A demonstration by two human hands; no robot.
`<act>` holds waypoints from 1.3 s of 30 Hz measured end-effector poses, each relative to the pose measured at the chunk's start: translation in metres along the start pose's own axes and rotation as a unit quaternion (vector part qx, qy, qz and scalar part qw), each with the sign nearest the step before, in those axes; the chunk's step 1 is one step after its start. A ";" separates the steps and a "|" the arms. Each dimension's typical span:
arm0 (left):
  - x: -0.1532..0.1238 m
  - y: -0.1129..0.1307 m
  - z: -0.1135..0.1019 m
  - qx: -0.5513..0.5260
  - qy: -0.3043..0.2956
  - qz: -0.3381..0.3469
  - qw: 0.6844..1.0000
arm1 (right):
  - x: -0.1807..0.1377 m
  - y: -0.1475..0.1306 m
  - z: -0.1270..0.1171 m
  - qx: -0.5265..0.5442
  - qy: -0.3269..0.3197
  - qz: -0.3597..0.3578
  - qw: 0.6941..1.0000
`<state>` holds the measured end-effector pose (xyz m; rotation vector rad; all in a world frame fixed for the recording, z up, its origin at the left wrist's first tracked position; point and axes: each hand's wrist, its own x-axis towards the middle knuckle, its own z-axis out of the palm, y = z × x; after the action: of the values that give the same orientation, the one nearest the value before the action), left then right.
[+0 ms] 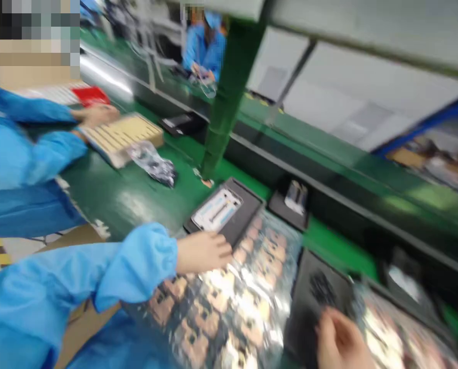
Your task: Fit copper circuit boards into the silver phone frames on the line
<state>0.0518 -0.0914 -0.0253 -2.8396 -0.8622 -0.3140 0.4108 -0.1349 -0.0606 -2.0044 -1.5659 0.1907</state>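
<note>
My left hand (203, 251), in a blue sleeve, lies palm down at the near edge of a black tray (244, 221), its fingers a little apart. In that tray is a white phone-shaped part (218, 209). Beneath my hand spreads a clear plastic blister tray (286, 307) with several copper-coloured parts (205, 313). At the lower right, my right hand (342, 341) is closed, thumb and fingers curled together; anything in them is too blurred to make out. It is over the edge of a second black tray (301, 302), just below a dark bundle of small parts (323, 287).
A co-worker's blue sleeves (55, 154) reach to a slotted cream box (124, 136) at left, near a crumpled silvery bag (154, 163). A green post (232, 92) rises from the bench. Further dark trays (290, 202) line the back. Another person (203, 48) works beyond.
</note>
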 end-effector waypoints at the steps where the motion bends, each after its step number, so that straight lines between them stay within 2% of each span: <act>1: 0.000 -0.001 0.000 -0.013 -0.006 -0.005 1.000 | -0.009 0.000 -0.005 0.022 0.009 0.022 0.999; 3: -0.001 -0.006 0.004 -0.034 -0.018 -0.008 0.999 | -0.020 -0.003 -0.008 0.095 0.007 0.021 0.995; 7: -0.003 -0.017 0.014 0.012 -0.060 -0.015 0.998 | -0.023 -0.005 -0.003 0.095 0.006 0.044 0.994; 10: -0.001 -0.009 0.006 0.024 -0.057 -0.029 0.998 | -0.026 -0.006 -0.004 0.116 0.003 0.030 0.993; 13: 0.006 0.020 -0.009 -0.013 -0.040 -0.024 0.999 | -0.031 -0.012 -0.007 0.212 -0.012 0.028 0.977; 15: 0.011 0.047 -0.016 -0.072 -0.040 -0.003 0.997 | -0.033 -0.017 -0.008 0.312 -0.020 0.050 0.949; 19: 0.010 0.099 -0.013 -0.180 -0.094 0.015 0.979 | -0.038 -0.025 -0.008 0.441 -0.072 0.059 0.893; 22: 0.003 0.117 -0.007 -0.223 -0.132 0.001 0.966 | -0.043 -0.028 -0.009 0.492 -0.143 0.042 0.858; 25: 0.001 0.113 -0.006 -0.311 -0.158 -0.034 0.936 | -0.049 -0.032 -0.013 0.524 -0.207 0.031 0.825; 28: 0.008 0.097 -0.013 -0.428 -0.191 -0.143 0.872 | -0.052 -0.038 -0.017 0.528 -0.288 0.016 0.799; 31: 0.019 0.077 -0.021 -0.489 -0.181 -0.244 0.818 | -0.053 -0.046 -0.019 0.507 -0.364 0.000 0.781; 36: 0.027 0.057 -0.026 -0.529 -0.142 -0.281 0.788 | -0.046 -0.065 -0.012 0.490 -0.399 0.012 0.775; 39: 0.027 0.050 -0.021 -0.545 -0.137 -0.276 0.780 | -0.041 -0.077 -0.008 0.495 -0.417 0.028 0.762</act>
<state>0.0983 -0.1229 -0.0029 -3.5741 -2.1937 -0.6515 0.3377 -0.1653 -0.0233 -1.0764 -1.3285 1.7294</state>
